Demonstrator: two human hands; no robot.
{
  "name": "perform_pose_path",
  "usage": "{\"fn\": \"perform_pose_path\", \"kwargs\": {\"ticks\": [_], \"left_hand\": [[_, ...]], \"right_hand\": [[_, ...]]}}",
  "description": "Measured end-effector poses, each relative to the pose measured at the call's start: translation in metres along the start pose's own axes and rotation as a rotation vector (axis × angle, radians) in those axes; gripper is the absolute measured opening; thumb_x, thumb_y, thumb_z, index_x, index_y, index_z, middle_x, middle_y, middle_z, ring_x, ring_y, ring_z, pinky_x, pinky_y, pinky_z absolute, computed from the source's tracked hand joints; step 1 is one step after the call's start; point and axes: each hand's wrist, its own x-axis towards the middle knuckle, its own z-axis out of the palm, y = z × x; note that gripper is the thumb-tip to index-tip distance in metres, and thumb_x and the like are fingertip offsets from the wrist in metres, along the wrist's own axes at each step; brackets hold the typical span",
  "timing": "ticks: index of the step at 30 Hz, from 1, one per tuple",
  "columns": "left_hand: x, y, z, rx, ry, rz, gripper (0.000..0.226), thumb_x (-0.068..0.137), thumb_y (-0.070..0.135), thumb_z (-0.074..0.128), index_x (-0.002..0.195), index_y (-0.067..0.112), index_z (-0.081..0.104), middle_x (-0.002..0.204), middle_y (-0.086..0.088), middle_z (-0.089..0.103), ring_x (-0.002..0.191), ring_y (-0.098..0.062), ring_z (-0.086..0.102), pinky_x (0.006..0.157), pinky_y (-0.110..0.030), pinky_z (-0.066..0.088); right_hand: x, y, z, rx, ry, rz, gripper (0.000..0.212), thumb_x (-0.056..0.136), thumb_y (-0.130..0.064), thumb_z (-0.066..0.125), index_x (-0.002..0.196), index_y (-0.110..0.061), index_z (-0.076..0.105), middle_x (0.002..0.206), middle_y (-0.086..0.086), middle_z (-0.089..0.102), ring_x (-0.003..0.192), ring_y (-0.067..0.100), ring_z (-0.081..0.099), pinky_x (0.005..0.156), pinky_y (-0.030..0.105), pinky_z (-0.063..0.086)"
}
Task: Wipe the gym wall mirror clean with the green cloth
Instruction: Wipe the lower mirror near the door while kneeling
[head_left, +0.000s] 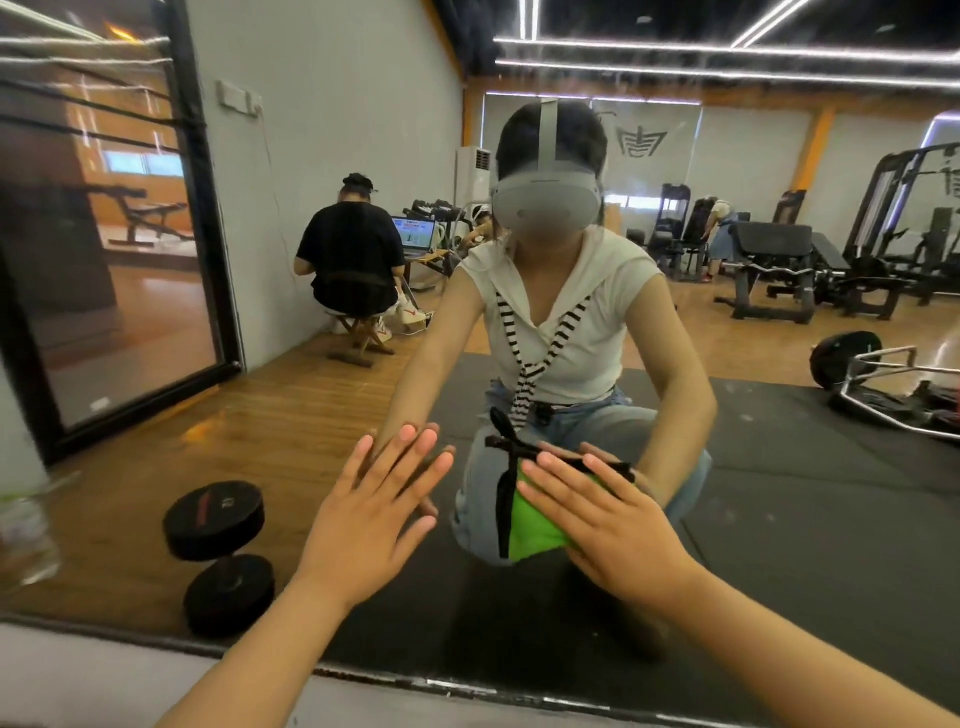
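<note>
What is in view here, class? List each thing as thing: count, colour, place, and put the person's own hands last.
mirror: one, reflective, fills the wall ahead
green cloth: one, green with black trim, flat on the mirror under the right hand
dumbbell: one, black, reflected lower left
bottle: one, clear, far left edge, blurred
bar with plate: one, silver with a black plate, reflected far right
seated person: one, in black, reflected left of centre
laptop: one, screen lit, in front of the seated person
gym machines: several, black, reflected back right
left hand: one, fingers straight, flat on the mirror
right hand: one, fingers straight, pressing the cloth
</note>
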Motion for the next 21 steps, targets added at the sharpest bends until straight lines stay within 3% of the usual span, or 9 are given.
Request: {"fn": "perform_pose_path", "kwargs": {"ticks": [4, 10, 14, 17, 21], "left_hand": [[-0.003, -0.003, 0.004, 0.038, 0.005, 0.025, 0.073, 0.098, 0.044, 0.035, 0.160, 0.021, 0.006, 0.168, -0.008, 0.002, 0.154, -0.025, 0.005, 0.123, -0.050, 0.006], [-0.006, -0.005, 0.016, 0.023, 0.040, 0.025, 0.075, 0.098, 0.048, 0.036, 0.161, 0.022, 0.003, 0.168, -0.005, -0.003, 0.155, -0.023, -0.001, 0.123, -0.050, 0.002], [-0.004, -0.003, 0.019, 0.008, 0.079, 0.032, 0.078, 0.097, 0.048, 0.038, 0.161, 0.021, 0.002, 0.168, -0.005, -0.006, 0.154, -0.023, -0.003, 0.123, -0.051, 0.002], [-0.004, -0.004, 0.019, 0.017, 0.071, 0.039, 0.082, 0.095, 0.049, 0.040, 0.161, 0.020, 0.000, 0.167, -0.006, -0.008, 0.154, -0.024, -0.004, 0.123, -0.051, 0.001], [-0.005, -0.003, 0.018, 0.012, 0.067, 0.024, 0.076, 0.100, 0.050, 0.035, 0.160, 0.020, -0.001, 0.167, -0.006, -0.011, 0.154, -0.024, -0.005, 0.124, -0.051, 0.000]], "right_hand": [[0.008, -0.028, 0.009, 0.104, 0.028, 0.112, 0.077, 0.086, -0.034, 0.051, 0.156, -0.014, 0.026, 0.165, 0.003, 0.018, 0.154, 0.022, 0.013, 0.125, 0.040, 0.004], [-0.020, -0.074, 0.057, -0.043, -0.212, -0.260, 0.097, 0.074, -0.050, 0.070, 0.151, -0.013, 0.026, 0.159, 0.001, 0.022, 0.153, 0.026, -0.009, 0.124, 0.042, -0.010], [-0.010, -0.080, 0.057, 0.033, -0.087, -0.185, 0.078, 0.084, -0.042, 0.049, 0.154, -0.014, 0.030, 0.163, 0.003, 0.018, 0.154, 0.023, -0.007, 0.125, 0.040, -0.005], [-0.001, -0.090, 0.056, 0.031, -0.061, -0.116, 0.074, 0.088, -0.037, 0.036, 0.155, -0.010, 0.019, 0.166, 0.010, 0.001, 0.154, 0.026, -0.008, 0.124, 0.043, -0.008], [-0.020, -0.105, 0.076, 0.019, -0.198, -0.191, 0.092, 0.084, -0.043, 0.059, 0.155, -0.006, 0.014, 0.163, 0.009, 0.006, 0.153, 0.029, -0.014, 0.123, 0.044, -0.014]]}}
